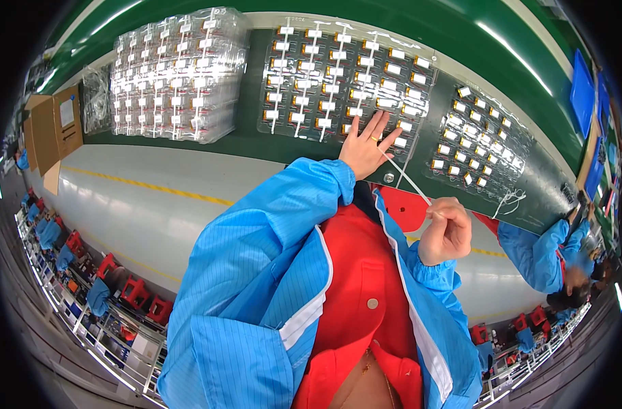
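Note:
My left hand (pixel 364 151) lies flat with fingers spread on a clear plastic tray (pixel 262 109). The tray holds rows of small flat packs (pixel 303 84), white-labelled with yellow ends, which look like battery cells. Thin white strips run along several of its left columns; the right columns show none. My right hand (pixel 447 232), off the bench's near edge, is closed in a pinch on a thin white strip (pixel 408 178). That strip stretches slantwise up to my left hand, where its far end is hidden.
A tall stack of similar filled trays (pixel 181 82) stands at the left, beside an open cardboard box (pixel 67 126). Another filled tray (pixel 475 140) lies to the right, near loose white strips (pixel 510 199). A co-worker in a blue sleeve (pixel 529 255) sits at right. A red stool (pixel 403 208) is below the bench.

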`<state>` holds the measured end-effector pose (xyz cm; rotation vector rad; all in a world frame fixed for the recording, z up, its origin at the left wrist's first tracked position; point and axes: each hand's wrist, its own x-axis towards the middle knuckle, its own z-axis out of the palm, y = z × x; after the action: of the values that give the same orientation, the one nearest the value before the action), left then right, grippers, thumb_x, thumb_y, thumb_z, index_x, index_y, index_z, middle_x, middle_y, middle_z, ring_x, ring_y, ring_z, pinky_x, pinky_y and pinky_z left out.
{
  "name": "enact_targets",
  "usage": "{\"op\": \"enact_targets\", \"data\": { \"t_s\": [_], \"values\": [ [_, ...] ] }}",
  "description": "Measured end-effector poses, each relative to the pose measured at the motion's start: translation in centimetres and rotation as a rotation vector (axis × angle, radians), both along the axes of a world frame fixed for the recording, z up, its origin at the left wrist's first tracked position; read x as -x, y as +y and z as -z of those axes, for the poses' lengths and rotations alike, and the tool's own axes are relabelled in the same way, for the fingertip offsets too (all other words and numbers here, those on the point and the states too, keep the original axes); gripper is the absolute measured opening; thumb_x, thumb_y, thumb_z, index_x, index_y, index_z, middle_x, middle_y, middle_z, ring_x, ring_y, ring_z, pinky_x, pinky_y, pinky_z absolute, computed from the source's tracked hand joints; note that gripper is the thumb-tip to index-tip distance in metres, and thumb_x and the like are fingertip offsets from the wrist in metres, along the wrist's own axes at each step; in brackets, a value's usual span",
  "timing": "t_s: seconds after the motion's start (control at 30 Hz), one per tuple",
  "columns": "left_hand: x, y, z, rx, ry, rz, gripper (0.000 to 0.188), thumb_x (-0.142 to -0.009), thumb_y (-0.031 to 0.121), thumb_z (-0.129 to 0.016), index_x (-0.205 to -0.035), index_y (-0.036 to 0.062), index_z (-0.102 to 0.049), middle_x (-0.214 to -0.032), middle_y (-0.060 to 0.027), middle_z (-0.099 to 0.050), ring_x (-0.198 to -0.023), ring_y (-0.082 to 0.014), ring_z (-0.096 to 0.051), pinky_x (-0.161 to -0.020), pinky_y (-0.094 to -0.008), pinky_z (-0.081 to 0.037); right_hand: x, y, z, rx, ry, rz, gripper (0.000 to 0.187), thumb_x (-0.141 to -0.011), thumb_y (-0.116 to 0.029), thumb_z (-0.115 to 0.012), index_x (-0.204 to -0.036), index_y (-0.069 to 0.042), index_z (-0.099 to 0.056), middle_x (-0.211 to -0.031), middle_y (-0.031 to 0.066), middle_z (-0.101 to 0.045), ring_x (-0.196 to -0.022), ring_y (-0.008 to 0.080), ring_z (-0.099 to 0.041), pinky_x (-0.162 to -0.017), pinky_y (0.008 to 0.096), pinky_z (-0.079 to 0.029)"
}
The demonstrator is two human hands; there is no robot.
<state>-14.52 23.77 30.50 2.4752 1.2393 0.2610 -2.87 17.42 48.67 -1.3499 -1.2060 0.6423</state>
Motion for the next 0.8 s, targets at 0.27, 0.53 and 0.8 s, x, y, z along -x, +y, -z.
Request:
{"op": "enact_targets", "data": {
  "t_s": [0.27,0.53,0.8],
  "values": [
    [1.6,-0.8,0.7,0.004,-0.049,0.128,0.067,-0.083,0.043,-0.056,-0.141,0.0253,-0.029,-0.147,-0.0097,-0.023,-0.137,-0.0231,-0.019,-0.101,-0.0587,-0.023,-0.7,-1.6,-1.2,0.044,0.044,-0.043,0.011,-0.078,0.013,-0.052,-0.081,0.003,-0.052,-0.067,0.0134,-0.058,-0.058,0.0191,-0.056,-0.052,0.0278,-0.044],
    [2.1,-0.4,0.5,0.006,0.014,0.248,0.066,-0.083,0.04,-0.056,-0.141,0.0279,-0.027,-0.148,-0.0047,-0.022,-0.137,-0.0211,-0.018,-0.101,-0.0607,-0.023,-2.0,-3.6,-2.6,0.291,0.316,-0.261,0.011,-0.077,0.005,-0.061,-0.072,0.002,-0.052,-0.065,0.0133,-0.059,-0.054,0.0184,-0.055,-0.048,0.0267,-0.043],
    [2.4,0.5,0.5,0.022,-0.071,0.29,0.061,-0.085,0.033,-0.056,-0.14,0.0295,-0.029,-0.148,-0.0069,-0.022,-0.137,-0.0227,-0.021,-0.103,-0.0583,-0.022,-6.2,-6.1,-3.2,0.82,0.531,-0.212,0.007,-0.075,0.005,-0.063,-0.073,0.003,-0.057,-0.066,0.0118,-0.06,-0.058,0.0158,-0.058,-0.05,0.0251,-0.045]
  ]
}}
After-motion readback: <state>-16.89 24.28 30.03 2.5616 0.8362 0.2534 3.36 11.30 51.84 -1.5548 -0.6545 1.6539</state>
